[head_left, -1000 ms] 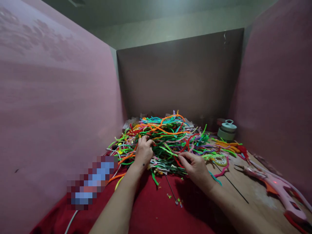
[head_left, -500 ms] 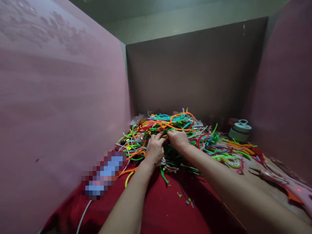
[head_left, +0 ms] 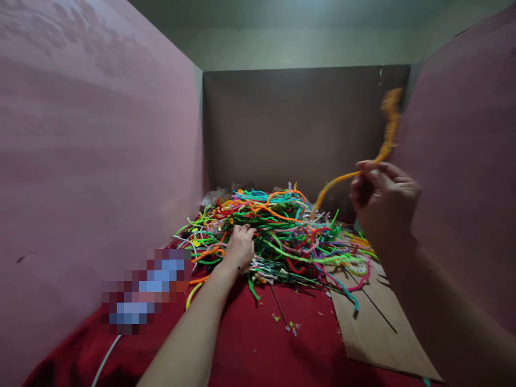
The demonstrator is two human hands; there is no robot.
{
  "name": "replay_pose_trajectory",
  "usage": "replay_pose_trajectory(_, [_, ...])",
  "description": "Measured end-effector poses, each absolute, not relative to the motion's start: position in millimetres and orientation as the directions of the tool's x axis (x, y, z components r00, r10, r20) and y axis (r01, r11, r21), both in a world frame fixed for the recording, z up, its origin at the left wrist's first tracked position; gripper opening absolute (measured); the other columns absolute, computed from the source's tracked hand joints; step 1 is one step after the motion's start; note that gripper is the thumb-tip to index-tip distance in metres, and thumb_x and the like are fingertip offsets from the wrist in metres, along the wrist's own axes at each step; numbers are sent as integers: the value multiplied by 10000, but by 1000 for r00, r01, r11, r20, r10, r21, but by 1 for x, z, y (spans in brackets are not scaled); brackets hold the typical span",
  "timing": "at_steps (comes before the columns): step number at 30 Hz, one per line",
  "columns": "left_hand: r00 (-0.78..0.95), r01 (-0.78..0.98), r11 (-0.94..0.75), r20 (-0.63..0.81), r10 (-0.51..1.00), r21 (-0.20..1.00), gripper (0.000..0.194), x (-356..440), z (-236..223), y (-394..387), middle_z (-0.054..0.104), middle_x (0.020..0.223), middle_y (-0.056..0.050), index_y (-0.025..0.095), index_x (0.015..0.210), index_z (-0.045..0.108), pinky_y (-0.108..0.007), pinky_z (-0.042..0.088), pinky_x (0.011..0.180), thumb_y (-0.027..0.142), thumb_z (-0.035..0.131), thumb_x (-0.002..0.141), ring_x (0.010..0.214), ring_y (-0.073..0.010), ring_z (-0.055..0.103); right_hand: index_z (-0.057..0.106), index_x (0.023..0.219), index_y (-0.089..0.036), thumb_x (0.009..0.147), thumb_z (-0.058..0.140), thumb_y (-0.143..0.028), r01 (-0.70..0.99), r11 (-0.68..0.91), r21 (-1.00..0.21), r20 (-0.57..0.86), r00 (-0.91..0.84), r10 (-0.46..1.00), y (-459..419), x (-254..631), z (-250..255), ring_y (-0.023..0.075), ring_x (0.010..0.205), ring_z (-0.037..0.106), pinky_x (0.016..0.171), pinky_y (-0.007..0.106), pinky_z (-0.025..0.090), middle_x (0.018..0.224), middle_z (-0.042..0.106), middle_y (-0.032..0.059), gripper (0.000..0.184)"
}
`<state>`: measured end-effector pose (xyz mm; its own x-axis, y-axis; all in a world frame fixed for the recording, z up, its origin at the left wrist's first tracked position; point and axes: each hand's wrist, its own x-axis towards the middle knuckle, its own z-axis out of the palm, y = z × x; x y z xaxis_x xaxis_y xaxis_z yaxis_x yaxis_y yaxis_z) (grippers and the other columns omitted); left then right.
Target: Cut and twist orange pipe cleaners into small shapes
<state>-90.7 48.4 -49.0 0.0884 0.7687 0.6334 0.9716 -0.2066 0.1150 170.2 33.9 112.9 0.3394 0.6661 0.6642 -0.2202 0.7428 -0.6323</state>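
A tangled heap of many-coloured pipe cleaners [head_left: 278, 215] is piled on the table. My left hand [head_left: 241, 244] is at its near side, fingers curled into the strands and gripping some; its fingertips are partly hidden. My right hand [head_left: 385, 191] is raised above the right side of the heap. Between thumb and fingers it pinches a yellow-orange pipe cleaner [head_left: 338, 180]. One end droops toward the heap, while the upper end is bunched or twisted and blurred by motion.
Red cloth [head_left: 258, 344] covers the table, with small scraps [head_left: 292, 325] and a thin dark stick [head_left: 279, 306] on it. A cardboard sheet [head_left: 379, 338] lies at right. A blurred-out device [head_left: 149, 293] with a white cable [head_left: 105, 357] is at left. Pink panels [head_left: 100, 177] stand either side.
My right hand has left the heap and risen to the right, pulling out the yellow-orange pipe cleaner. Some strands now spread farther right. My left hand stays at the heap.
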Motion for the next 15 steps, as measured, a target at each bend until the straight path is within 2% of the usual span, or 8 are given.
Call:
replay_pose_trajectory(2, [86, 973, -202, 644, 760, 109, 297, -90, -49, 48, 593, 1080, -118, 146, 999, 632, -365, 410, 858, 129, 486, 740, 970, -247, 453, 589, 742, -149, 725, 552, -181, -218, 818, -532, 665, 491, 563, 23, 187, 121, 56, 363, 409, 357, 211, 253, 478, 471, -44, 52])
replay_pose_trajectory(4, [68, 977, -183, 660, 748, 106, 318, -87, -45, 44, 579, 1108, -134, 141, 1011, 626, -394, 405, 844, 112, 473, 734, 978, -265, 456, 588, 747, -153, 723, 549, -172, -294, 796, -529, 615, 513, 598, 17, 195, 116, 54, 371, 418, 364, 205, 267, 481, 468, -47, 49])
replay_pose_trajectory(6, [35, 983, -150, 697, 717, 105, 351, -82, -37, 37, 534, 1176, -149, 141, 1038, 610, -444, 385, 841, 90, 455, 727, 1000, -294, 446, 589, 763, -149, 693, 590, -186, -446, 604, -660, 480, 369, 796, 15, 192, 97, 53, 399, 434, 377, 188, 292, 501, 495, -41, 79])
replay_pose_trajectory(9, [34, 974, -196, 790, 612, 110, 363, -67, -22, 24, 524, 1158, -138, 148, 1082, 572, -446, 362, 871, 85, 428, 754, 1007, -286, 441, 583, 739, -138, 663, 614, -206, -629, 253, -735, 227, 123, 966, 17, 173, 58, 42, 401, 416, 366, 151, 283, 488, 496, -47, 108])
replay_pose_trajectory(12, [105, 876, -441, 816, 568, 194, 381, -46, -17, 13, 556, 932, -83, 169, 1188, 474, -362, 406, 824, 178, 461, 807, 887, -213, 488, 582, 756, -128, 676, 611, -193, -750, -4, -662, 97, -91, 991, 19, 154, 26, 43, 403, 418, 375, 152, 292, 493, 509, -37, 107])
replay_pose_trajectory(15, [200, 670, -652, 760, 618, 354, 544, -24, -21, 7, 530, 832, -21, 215, 1306, 333, -285, 440, 733, 243, 525, 798, 741, -144, 504, 580, 759, -127, 693, 604, -189, -755, -104, -648, 58, -185, 981, 18, 144, 8, 35, 382, 409, 379, 149, 295, 487, 510, -45, 93])
